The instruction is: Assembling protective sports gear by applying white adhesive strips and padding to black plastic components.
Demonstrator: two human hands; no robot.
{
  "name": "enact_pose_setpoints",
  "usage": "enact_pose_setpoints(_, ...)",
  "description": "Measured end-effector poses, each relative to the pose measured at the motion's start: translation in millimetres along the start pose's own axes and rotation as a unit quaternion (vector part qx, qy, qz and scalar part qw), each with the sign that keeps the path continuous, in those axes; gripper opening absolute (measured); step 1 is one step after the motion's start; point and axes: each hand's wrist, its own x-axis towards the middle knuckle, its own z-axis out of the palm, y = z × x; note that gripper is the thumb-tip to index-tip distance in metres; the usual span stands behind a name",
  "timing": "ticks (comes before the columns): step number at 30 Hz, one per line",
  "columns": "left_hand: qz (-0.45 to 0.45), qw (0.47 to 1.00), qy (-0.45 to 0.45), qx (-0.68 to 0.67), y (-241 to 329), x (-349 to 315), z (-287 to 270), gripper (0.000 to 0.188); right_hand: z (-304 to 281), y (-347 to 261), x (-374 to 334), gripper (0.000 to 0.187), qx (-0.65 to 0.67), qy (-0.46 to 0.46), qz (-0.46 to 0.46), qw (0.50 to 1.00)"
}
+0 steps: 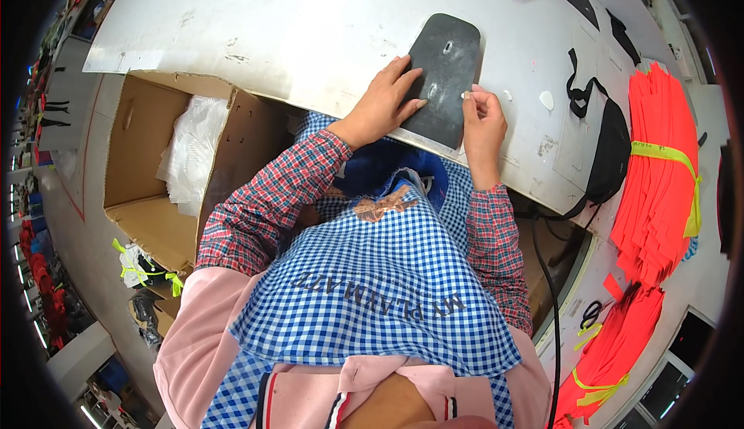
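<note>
A dark grey, rounded flat panel (446, 57) lies on the white worktable (310, 26), its near end reaching over the table's front edge. My left hand (385, 99) rests flat on its left side, fingers spread over the surface. My right hand (482, 123) is at the panel's right edge with thumb and forefinger pinched on something small and pale that I cannot make out. Both forearms wear red plaid sleeves, over a blue checked apron.
An open cardboard box (163, 165) with clear plastic bags (190, 154) stands at my left below the table. A black waist bag (608, 150) lies to the right. Bundles of orange sheets (659, 173) tied with yellow bands are stacked at far right. Scissors (590, 313) lie nearby.
</note>
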Motion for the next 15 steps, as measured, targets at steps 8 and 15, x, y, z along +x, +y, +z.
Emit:
enact_pose_setpoints(8, 0.0, 1.0, -0.006, -0.001, -0.7, -2.3, 0.9, 0.052, 1.8, -2.8, -1.0, 0.016, -0.045, -0.008, -0.005, 0.999)
enact_pose_setpoints(15, 0.009, 1.0, -0.005, 0.028, 0.3, -2.2, 1.9, 0.047, 2.2, -1.4, -0.3, 0.018, -0.067, -0.019, -0.017, 0.997)
